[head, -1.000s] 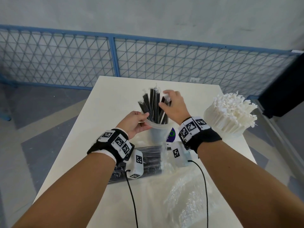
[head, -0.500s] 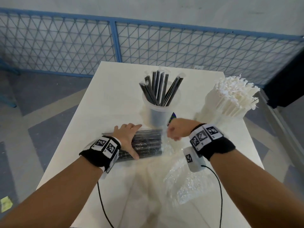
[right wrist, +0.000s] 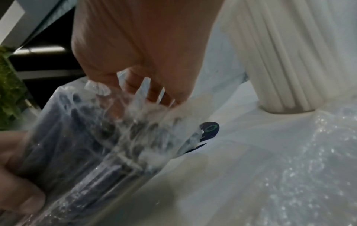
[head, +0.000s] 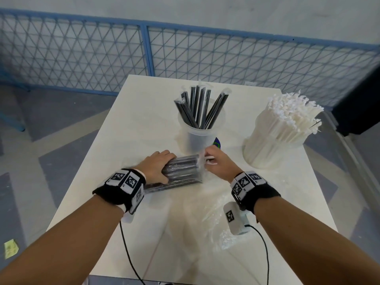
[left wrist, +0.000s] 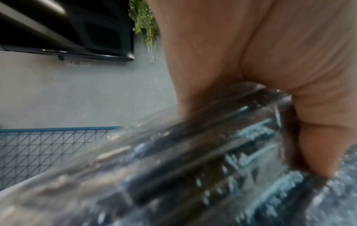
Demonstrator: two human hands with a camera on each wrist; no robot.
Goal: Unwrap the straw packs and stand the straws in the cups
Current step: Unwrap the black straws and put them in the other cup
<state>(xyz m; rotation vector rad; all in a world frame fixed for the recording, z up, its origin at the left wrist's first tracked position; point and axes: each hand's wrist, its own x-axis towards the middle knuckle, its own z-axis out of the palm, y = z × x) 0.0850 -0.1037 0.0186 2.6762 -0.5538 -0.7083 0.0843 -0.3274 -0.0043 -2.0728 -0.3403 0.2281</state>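
Now the pack of black straws lies flat on the counter, its long axis going left to right. The left hand grasps its middle and left part, while the right hand pinches the clear wrap at the right end, just near of the cup.

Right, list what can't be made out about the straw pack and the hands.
- Head view: the left hand covers part of the straw pack.
- Left wrist view: the pack is blurred; no straw count.
- Right wrist view: crumpled wrap hides what the right hand's fingers pinch.
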